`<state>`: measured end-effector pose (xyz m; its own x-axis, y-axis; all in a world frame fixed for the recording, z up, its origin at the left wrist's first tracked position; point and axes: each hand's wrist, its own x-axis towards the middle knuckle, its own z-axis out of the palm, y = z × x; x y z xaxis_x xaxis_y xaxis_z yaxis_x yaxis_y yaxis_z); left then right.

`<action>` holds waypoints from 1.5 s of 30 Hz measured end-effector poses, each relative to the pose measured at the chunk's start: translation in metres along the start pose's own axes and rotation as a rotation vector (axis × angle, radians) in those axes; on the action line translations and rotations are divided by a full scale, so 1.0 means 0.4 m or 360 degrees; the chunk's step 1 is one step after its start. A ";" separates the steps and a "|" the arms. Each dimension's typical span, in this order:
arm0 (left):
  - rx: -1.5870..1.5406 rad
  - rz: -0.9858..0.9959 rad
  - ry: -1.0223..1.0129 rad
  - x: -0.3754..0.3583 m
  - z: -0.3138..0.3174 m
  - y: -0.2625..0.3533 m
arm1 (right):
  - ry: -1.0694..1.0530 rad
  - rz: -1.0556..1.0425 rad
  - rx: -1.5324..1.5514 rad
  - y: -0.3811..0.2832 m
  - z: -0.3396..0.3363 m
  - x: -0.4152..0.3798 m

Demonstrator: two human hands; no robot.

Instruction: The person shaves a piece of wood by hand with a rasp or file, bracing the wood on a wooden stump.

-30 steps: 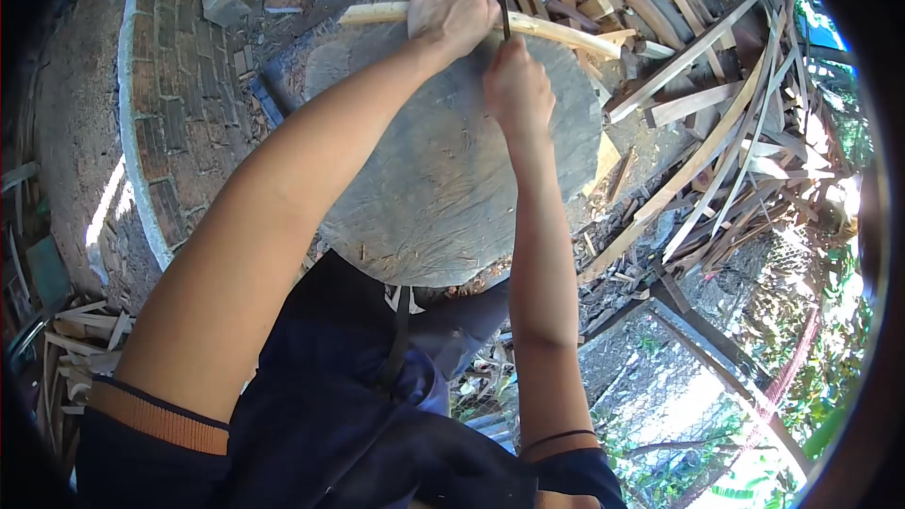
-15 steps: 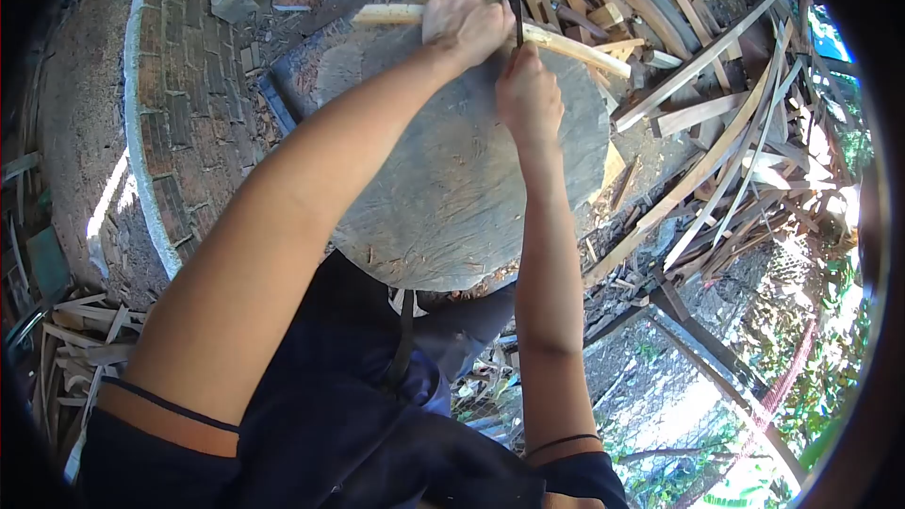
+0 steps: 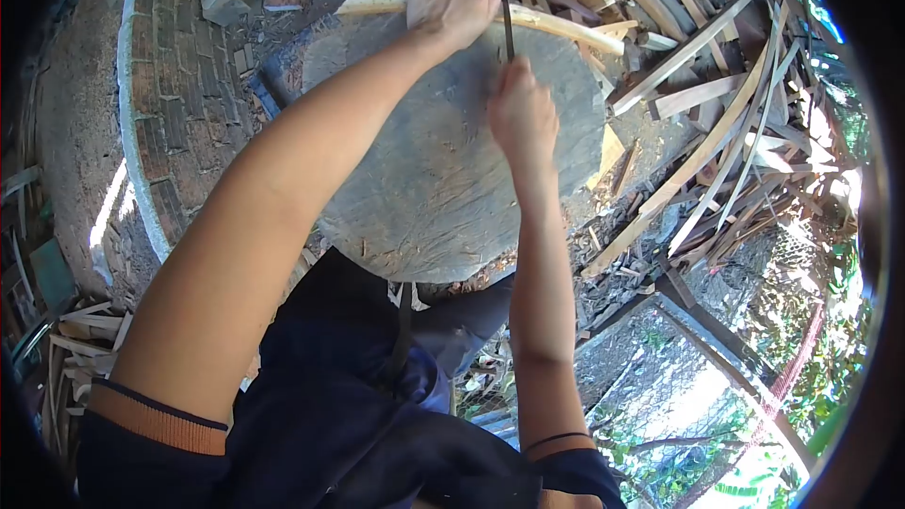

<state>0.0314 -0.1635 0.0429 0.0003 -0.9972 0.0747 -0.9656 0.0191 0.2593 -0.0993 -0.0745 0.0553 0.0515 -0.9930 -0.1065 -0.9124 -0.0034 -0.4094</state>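
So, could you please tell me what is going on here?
A person's left hand holds a pale wooden strip on a round grey slab. The right hand grips a tool with a thin dark blade, seen edge-on, which crosses the strip just beside the left hand. How deep it has cut, if at all, cannot be seen. Wooden offcuts lie beyond, toward the right.

Smooth wooden strip [image 3: 566, 25], metal-looking blade [image 3: 507, 21], scored matt slab [image 3: 424, 160], rough brickwork [image 3: 181, 85]
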 end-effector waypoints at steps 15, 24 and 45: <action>0.0010 -0.0011 -0.0068 -0.004 -0.013 0.001 | -0.0182 0.0127 -0.0027 -0.006 -0.029 -0.074; -0.0012 0.0097 0.0028 -0.007 -0.003 -0.004 | 0.0031 -0.0014 0.0006 0.000 0.014 0.026; -0.0048 0.0088 0.0080 -0.002 0.000 -0.002 | 0.0014 0.0064 0.0014 -0.034 0.013 0.077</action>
<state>0.0323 -0.1627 0.0428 -0.0386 -0.9897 0.1379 -0.9562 0.0767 0.2825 -0.0832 -0.1046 0.0527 0.0113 -0.9933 -0.1148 -0.9101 0.0373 -0.4127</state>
